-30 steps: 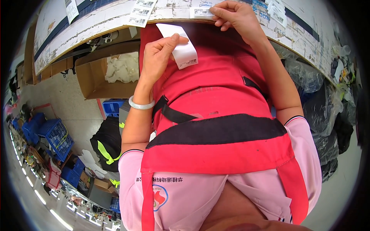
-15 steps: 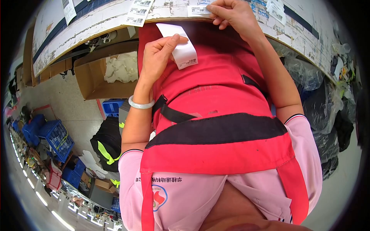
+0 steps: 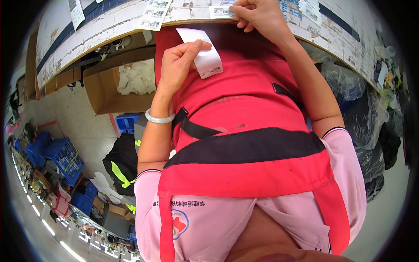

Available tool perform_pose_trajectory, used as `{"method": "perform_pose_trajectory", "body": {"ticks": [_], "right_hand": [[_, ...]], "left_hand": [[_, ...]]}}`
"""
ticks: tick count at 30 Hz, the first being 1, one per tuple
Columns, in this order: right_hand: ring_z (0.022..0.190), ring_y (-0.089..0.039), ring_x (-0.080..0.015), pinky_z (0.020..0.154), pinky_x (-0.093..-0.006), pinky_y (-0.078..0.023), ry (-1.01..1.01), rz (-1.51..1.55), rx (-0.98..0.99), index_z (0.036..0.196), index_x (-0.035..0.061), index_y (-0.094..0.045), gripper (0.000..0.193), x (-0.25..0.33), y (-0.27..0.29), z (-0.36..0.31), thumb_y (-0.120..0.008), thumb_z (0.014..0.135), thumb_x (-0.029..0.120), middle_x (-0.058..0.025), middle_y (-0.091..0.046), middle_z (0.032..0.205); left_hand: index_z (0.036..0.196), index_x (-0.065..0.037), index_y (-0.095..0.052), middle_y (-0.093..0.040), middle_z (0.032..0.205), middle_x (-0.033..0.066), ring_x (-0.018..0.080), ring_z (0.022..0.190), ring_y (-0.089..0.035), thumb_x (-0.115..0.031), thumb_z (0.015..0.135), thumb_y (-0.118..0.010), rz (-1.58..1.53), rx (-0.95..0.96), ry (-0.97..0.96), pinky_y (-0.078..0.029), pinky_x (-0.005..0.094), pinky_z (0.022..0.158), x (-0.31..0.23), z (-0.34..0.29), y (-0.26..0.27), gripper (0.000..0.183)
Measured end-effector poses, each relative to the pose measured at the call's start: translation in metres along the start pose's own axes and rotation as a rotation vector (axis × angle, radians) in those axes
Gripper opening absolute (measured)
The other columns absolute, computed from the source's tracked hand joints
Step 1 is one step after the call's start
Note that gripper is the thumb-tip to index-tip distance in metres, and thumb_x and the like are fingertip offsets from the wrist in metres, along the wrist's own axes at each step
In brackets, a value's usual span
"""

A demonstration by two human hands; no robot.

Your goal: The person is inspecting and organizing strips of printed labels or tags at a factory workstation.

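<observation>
My left hand (image 3: 176, 65) is closed on a curled white label strip (image 3: 210, 61), its thumb lying on top. The strip hangs in front of my red apron (image 3: 257, 109), with small print at its lower end. At the edge of the worktable (image 3: 104, 32), my right hand (image 3: 266, 19) pinches the right end of a printed white label (image 3: 221, 12). That label lies at the table's surface; whether it is stuck down I cannot tell. Left of it, a sheet of several printed labels (image 3: 153, 15) overlaps the table edge.
More label slips lie at the table's far left (image 3: 77, 15) and right (image 3: 310, 12). Under the table, an open cardboard box (image 3: 98, 94) holds crumpled pale paper. Dark plastic-wrapped bundles (image 3: 362, 118) stand at right. A black bag (image 3: 120, 161) and blue crates (image 3: 67, 159) are on the left.
My right hand has shifted very slightly left and up together with the view. Both hands keep the same grip.
</observation>
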State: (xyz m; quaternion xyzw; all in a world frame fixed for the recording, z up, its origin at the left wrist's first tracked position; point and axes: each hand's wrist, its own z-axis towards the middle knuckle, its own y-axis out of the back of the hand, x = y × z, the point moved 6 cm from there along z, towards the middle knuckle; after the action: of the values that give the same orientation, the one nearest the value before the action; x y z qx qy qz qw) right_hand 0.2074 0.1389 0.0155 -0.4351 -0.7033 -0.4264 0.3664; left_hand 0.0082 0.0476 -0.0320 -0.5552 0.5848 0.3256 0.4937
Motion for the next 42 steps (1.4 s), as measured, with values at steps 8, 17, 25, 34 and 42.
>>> {"method": "perform_pose_trajectory", "body": {"ticks": [8,17,25,34,42], "right_hand": [[0.058,-0.062,-0.0114,0.049,-0.0215,-0.050,-0.033,0.196,0.028,0.089,-0.0034,-0.064,0.018,-0.009,0.016,-0.012,-0.064,0.089,0.014,-0.0070,-0.065,0.074],[0.059,-0.058,-0.0054,0.049,-0.0176,-0.042,0.190,-0.063,-0.478,0.094,0.0040,-0.068,0.024,-0.060,0.183,-0.025,-0.070,0.088,0.027,-0.0017,-0.066,0.076],[0.060,-0.062,-0.0108,0.051,-0.0211,-0.050,0.037,-1.012,-0.729,0.090,-0.0023,-0.064,0.016,-0.025,0.181,-0.034,-0.064,0.090,0.013,-0.0065,-0.065,0.075],[0.063,-0.053,-0.0044,0.057,-0.0200,-0.043,-0.014,0.018,0.494,0.092,0.0039,-0.068,0.018,-0.023,-0.033,-0.063,-0.066,0.090,0.022,0.0017,-0.060,0.072],[0.068,-0.055,-0.0052,0.061,-0.0199,-0.045,0.165,0.105,0.226,0.092,0.0015,-0.066,0.014,-0.012,-0.041,-0.057,-0.067,0.089,0.015,0.0002,-0.061,0.081]], "left_hand": [[0.097,0.000,-0.072,-0.069,0.086,0.0024,0.0057,0.074,-0.057,-0.029,0.098,-0.056,-0.015,-0.009,-0.010,-0.044,0.0194,0.065,0.003,-0.001,0.000,0.034],[0.115,0.001,-0.064,-0.068,0.089,0.0062,0.0086,0.066,-0.060,-0.005,0.086,-0.069,-0.128,0.053,0.088,-0.048,0.0206,0.060,-0.010,-0.008,-0.010,0.031],[0.111,0.002,-0.066,-0.067,0.083,0.0070,0.0089,0.057,-0.058,-0.003,0.089,-0.062,-0.144,0.022,0.099,-0.047,0.0204,0.052,-0.013,-0.012,-0.015,0.023],[0.109,0.004,-0.067,-0.068,0.088,0.0072,0.0092,0.062,-0.059,-0.004,0.090,-0.062,-0.165,0.007,0.043,-0.048,0.0204,0.057,-0.017,-0.008,-0.018,0.021],[0.100,0.005,-0.070,-0.068,0.078,0.0059,0.0092,0.067,-0.062,-0.007,0.087,-0.068,-0.058,0.052,0.039,-0.051,0.0216,0.062,-0.008,-0.013,-0.009,0.018]]}}
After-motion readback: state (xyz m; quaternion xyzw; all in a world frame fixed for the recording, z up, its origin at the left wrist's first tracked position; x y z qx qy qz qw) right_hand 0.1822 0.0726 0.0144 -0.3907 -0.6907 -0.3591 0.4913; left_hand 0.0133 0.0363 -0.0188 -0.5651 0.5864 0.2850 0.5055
